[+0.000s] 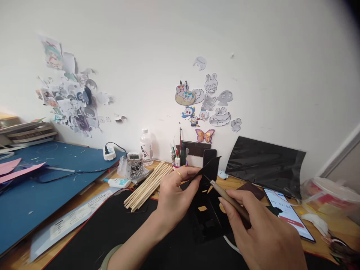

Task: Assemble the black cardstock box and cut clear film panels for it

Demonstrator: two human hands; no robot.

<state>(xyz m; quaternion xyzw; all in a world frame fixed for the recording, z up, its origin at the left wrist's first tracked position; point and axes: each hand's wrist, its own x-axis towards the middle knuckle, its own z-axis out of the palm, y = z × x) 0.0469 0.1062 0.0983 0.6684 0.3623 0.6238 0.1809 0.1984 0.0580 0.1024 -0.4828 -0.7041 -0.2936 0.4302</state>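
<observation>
My left hand (177, 191), with a ring on one finger, pinches a thin black sheet (208, 166) between thumb and fingers. The sheet is raised above the desk and one pointed corner sticks out to the upper right. In my right hand (261, 225) is a craft knife (229, 197) with a brown handle, gripped like a pen. Its slim metal tip points up and left, close to the sheet by my left fingertips; whether it touches cannot be made out. Below the hands, black material with cut-out openings (206, 223) lies over the black mat (118, 232).
Wooden sticks (149, 185) lie left of my hands, near a plastic bottle (146, 147) and a glue tube (118, 182). Behind stands a pen holder (179, 162). At right are a black sheet (266, 165), a phone showing a timer (292, 215), and a clear tub (329, 195).
</observation>
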